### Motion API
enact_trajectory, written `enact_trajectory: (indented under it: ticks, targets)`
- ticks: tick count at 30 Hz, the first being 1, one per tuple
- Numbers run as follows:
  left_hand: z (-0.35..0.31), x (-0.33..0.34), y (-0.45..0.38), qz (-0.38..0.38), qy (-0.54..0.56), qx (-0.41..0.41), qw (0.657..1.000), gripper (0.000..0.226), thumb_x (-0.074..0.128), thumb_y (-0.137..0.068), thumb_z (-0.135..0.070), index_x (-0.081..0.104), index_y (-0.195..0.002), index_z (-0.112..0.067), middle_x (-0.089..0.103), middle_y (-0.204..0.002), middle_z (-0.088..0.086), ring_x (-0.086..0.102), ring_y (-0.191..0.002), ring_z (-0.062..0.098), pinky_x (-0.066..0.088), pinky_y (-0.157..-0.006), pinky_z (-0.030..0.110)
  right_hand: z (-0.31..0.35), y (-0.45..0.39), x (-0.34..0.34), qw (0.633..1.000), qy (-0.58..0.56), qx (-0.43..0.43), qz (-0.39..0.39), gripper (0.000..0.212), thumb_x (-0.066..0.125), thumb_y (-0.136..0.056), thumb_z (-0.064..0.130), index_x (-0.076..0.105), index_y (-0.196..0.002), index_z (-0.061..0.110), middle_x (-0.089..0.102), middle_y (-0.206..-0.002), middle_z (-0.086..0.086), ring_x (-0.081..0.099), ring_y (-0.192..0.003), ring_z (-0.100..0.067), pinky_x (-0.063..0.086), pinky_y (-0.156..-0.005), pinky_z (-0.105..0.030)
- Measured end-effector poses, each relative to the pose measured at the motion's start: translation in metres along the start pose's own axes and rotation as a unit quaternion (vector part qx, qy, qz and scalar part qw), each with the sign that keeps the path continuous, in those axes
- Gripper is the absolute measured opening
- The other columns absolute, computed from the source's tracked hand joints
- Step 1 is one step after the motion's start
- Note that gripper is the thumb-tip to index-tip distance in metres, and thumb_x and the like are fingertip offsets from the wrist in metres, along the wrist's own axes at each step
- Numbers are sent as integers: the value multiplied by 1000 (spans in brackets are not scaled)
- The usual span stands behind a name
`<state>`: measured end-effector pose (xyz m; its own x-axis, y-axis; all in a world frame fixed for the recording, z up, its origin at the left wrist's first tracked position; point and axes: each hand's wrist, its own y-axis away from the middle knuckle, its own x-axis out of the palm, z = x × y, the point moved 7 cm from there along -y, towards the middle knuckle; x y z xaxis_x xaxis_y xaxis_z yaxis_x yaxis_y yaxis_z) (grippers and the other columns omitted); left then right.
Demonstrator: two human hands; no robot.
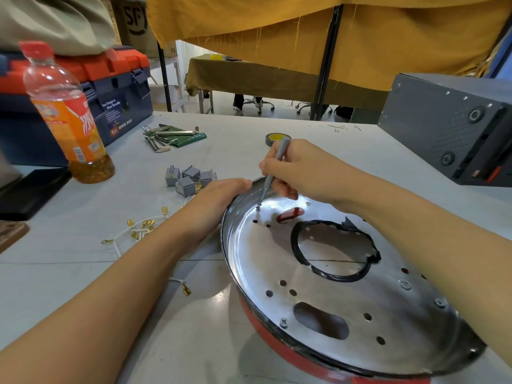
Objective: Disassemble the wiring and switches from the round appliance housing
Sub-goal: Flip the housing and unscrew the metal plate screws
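The round appliance housing [340, 306], shiny metal inside with a red outer wall, lies tilted on the table at the right. My right hand [302, 173] grips a grey screwdriver [275, 167] whose tip sits on a screw [258, 207] near the housing's far rim. My left hand [219, 195] holds that rim from the left side. Several grey switches [189, 180] lie loose on the table beyond my left hand. White wires with brass terminals [138, 230] lie to the left of my left forearm.
An orange drink bottle [65, 115] and a blue-and-orange toolbox [110, 87] stand at the far left. Hex keys on a green pouch [171, 138] and a tape roll [274, 138] lie farther back. A dark metal case [454, 126] sits at the right.
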<state>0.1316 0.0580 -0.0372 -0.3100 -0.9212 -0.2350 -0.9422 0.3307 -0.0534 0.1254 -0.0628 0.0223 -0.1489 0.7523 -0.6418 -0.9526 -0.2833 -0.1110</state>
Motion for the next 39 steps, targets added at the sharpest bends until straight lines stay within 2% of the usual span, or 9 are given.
enact_trajectory:
  ticks: [4,7,11,14,18,25,30,35,39]
  targets:
    - [-1,0,-1,3,2,7,1000,29,44,-95,-27,60,-86,-4,54,-71,4,49,-58,9,41,-62,28,2,1,-1,1000,-22,-13,-7,22,54,-96,21,60,-76,12,56,-53,3,50,-47,-5,42,-50,-13]
    - [-1,1,-2,8,3,12,1000,33,44,-95,-24,60,-90,4,56,-74,6,51,-62,11,44,-58,21,5,2,1,999,-44,-28,-1,30,49,-99,26,62,-76,14,56,-56,0,51,-48,-5,41,-51,-11]
    - [-2,2,-1,17,26,14,999,29,45,-95,-23,64,-88,-3,61,-73,3,56,-60,9,45,-55,16,3,1,-2,1000,-12,-15,-8,34,43,-101,26,64,-77,14,56,-52,1,49,-45,-4,42,-48,-12]
    - [-3,2,-2,15,6,25,1000,32,44,-95,-23,59,-95,5,60,-80,7,55,-67,11,46,-62,20,0,0,-2,1000,5,-1,-6,29,41,-99,20,60,-79,13,54,-44,1,44,-41,-8,42,-45,-15]
    - [-3,0,-3,10,-7,30,999,32,43,-95,-23,61,-94,3,63,-78,2,56,-66,8,47,-64,20,2,1,0,1000,-14,-5,1,28,42,-98,16,59,-76,12,57,-47,1,46,-42,-5,42,-45,-14]
    - [-3,0,-4,11,2,31,999,29,44,-96,-24,70,-89,-16,71,-79,-6,64,-67,3,49,-61,14,5,3,0,999,-46,-24,0,36,49,-99,31,64,-73,11,56,-48,1,48,-45,-7,41,-49,-14]
    - [-3,1,-2,11,2,22,1000,32,44,-96,-26,65,-99,-2,68,-84,5,62,-70,9,49,-66,22,1,0,-2,999,-32,-6,-6,29,50,-98,25,66,-82,7,50,-44,10,43,-42,-2,37,-46,-14]
    - [-5,1,-2,6,-6,33,999,36,42,-96,-24,57,-106,7,61,-95,23,56,-76,13,44,-75,31,-1,-1,-3,1000,-20,1,-13,10,54,-91,11,57,-82,7,47,-61,-3,43,-46,-2,39,-46,-11]
    - [-4,1,-3,8,1,31,999,33,42,-97,-23,62,-102,4,66,-86,10,59,-70,8,48,-65,17,1,0,-6,999,-39,-15,-17,11,59,-90,11,62,-80,14,59,-71,-4,53,-56,-3,46,-57,-12]
